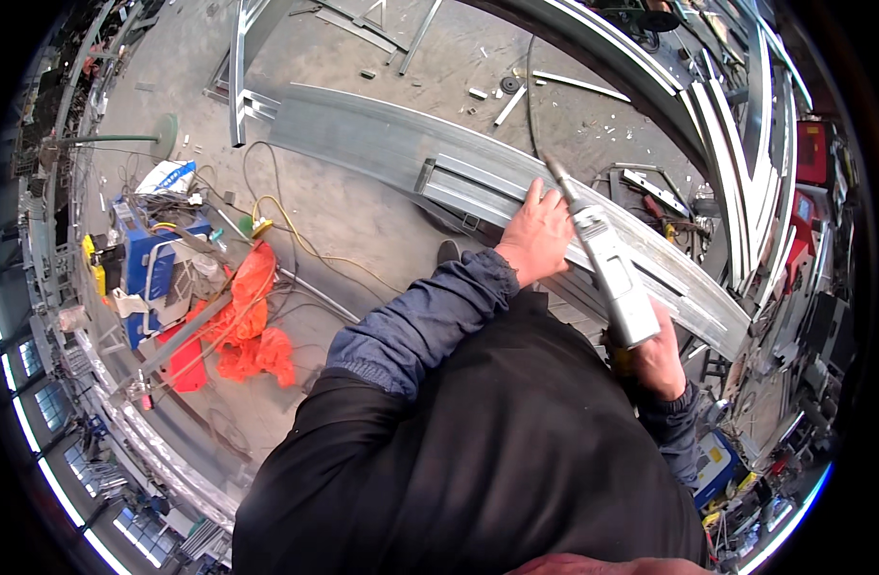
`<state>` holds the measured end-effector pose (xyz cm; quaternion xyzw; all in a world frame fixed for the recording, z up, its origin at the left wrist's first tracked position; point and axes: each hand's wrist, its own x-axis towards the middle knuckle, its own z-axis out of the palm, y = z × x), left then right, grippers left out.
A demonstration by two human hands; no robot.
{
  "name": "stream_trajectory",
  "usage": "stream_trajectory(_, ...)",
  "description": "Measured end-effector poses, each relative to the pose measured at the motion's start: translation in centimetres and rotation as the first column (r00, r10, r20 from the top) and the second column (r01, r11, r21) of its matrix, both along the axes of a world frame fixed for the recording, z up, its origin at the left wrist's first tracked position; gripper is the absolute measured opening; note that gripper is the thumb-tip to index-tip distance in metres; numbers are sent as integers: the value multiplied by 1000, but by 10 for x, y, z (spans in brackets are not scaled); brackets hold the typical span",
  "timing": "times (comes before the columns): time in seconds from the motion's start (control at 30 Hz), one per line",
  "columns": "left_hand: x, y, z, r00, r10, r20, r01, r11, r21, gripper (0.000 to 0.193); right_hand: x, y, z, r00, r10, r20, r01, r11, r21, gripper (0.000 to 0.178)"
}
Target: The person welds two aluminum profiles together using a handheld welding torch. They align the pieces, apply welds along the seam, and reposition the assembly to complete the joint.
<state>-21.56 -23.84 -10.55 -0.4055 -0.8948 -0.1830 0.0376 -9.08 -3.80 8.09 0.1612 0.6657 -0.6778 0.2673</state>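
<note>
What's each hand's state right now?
Left hand: on the metal profile; whether gripping, cannot be told.
Right hand: closed, holding the silver tool.

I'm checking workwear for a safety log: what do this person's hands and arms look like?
The left hand and right hand are both without gloves. The left forearm has a wrinkled, dark blue-grey sleeve cover, gathered at both ends, over a black garment. A similar dark sleeve shows on the right, partly hidden.

Left forearm (425, 321) stretched forward, left grip (538, 237) palm-down, fingers (534, 194) extended, right forearm (671, 431) lower, right grip (660, 356) partly hidden.
</note>
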Motion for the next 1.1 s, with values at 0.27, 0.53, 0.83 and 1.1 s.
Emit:
stream_trajectory(0.27, -3, -2, 6, 992, -31, 120, 39, 997, -65, 83, -31, -72, 5, 927, 371, -43, -353, 907, 231, 50)
stream_trajectory(0.53, -7, -5, 12, 986, -54, 155, 65, 996, -67, 81, -41, -102, -4, 898, 439, -34, -400, 845, 355, 58)
stream_trajectory(0.83, -4, -3, 10, 983, -50, 175, 65, 995, -82, 81, -43, -111, -11, 885, 464, -21, -414, 808, 419, 60)
stream_trajectory(1.1, 1, 3, -3, 992, -17, 123, 28, 995, -91, 78, -44, -108, -18, 889, 455, -59, -396, 825, 402, 61)
